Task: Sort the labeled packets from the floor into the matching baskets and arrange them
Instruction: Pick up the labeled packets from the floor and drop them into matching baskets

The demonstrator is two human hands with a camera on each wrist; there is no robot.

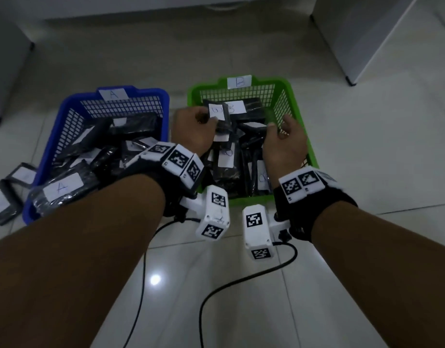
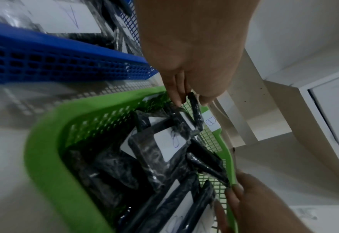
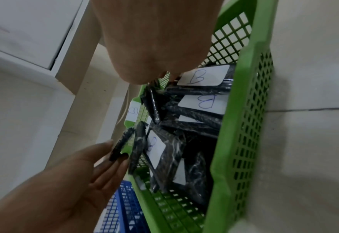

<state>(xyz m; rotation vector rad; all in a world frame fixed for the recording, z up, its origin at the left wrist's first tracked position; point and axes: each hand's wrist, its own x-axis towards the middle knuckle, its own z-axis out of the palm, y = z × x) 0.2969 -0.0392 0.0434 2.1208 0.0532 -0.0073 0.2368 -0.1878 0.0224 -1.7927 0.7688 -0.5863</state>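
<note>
A green basket (image 1: 295, 101) marked B holds several black packets with white B labels. My left hand (image 1: 208, 121) reaches into its far left part and pinches the top edge of one upright black packet (image 1: 217, 114); the left wrist view shows my left hand (image 2: 190, 100) and that packet (image 2: 195, 110) close up. At the basket's right side my right hand (image 1: 274, 124) pinches the end of another black packet (image 1: 252, 126) with curled fingers. The blue basket (image 1: 71, 101) marked A stands to the left, piled with A packets (image 1: 62, 188).
Three black packets (image 1: 5, 194) lie on the tiled floor left of the blue basket. Black cables (image 1: 241, 280) trail over the floor near me. A white cabinet (image 1: 367, 33) stands at the back right, with grey furniture at the far left.
</note>
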